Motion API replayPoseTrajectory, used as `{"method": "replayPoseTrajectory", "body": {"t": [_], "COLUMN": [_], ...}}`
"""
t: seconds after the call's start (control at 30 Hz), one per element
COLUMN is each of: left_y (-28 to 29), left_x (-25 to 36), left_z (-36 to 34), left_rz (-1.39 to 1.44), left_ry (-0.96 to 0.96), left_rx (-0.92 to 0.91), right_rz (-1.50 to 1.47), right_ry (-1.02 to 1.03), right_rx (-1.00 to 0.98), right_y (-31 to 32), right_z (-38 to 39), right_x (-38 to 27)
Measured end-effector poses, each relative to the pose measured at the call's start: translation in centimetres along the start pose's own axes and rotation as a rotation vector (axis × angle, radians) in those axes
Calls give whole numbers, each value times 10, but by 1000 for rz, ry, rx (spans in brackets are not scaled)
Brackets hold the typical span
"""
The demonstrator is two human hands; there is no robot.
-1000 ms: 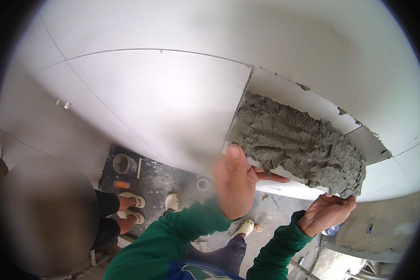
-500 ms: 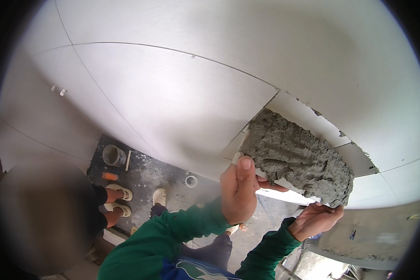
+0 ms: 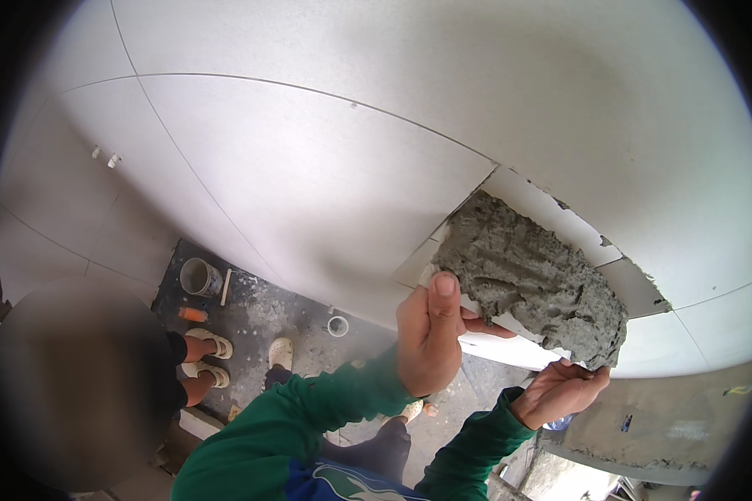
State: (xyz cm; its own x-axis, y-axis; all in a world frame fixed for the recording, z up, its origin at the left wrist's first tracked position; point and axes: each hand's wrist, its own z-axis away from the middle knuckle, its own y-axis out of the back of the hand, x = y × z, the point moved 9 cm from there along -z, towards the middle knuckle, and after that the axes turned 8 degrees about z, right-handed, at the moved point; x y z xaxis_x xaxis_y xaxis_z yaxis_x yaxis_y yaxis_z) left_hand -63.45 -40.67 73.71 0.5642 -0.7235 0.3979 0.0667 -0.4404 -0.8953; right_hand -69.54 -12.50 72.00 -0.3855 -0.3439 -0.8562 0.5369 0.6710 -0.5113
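Holding a white tile [image 3: 510, 344] loaded with a thick bed of grey mortar [image 3: 530, 280], the person is working up against a wall of large white tiles [image 3: 326, 167]. Head view: left hand [image 3: 429, 334] is gripping the tile's left end, thumb pressed flat along the edge, fingers curled behind it. Right hand [image 3: 558, 391] is cupping the tile's lower right corner from below, fingers bent up against the underside. Tile is sitting tilted, mortar side facing the camera, right at the open gap in the wall tiling. Both forearms are wearing green sleeves [image 3: 309, 417]. Down below, on the dusty grey floor [image 3: 267, 309], a small round container [image 3: 198, 276] is standing beside another person's sandalled feet [image 3: 209, 355]. A small white cup [image 3: 337, 326] is sitting on the floor nearby.
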Motion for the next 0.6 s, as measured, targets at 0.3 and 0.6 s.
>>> {"method": "replayPoseTrajectory", "body": {"t": [0.3,0.6], "left_y": [14,-14], "left_x": [10,1], "left_z": [-1,-6], "left_rz": [-629,-346], "left_ry": [-240,-268], "left_rx": [100,185], "right_rz": [26,6], "right_ry": [39,-34], "right_rx": [-37,-142], "right_y": [-6,-16], "right_z": [2,-14], "right_x": [-11,-7]}}
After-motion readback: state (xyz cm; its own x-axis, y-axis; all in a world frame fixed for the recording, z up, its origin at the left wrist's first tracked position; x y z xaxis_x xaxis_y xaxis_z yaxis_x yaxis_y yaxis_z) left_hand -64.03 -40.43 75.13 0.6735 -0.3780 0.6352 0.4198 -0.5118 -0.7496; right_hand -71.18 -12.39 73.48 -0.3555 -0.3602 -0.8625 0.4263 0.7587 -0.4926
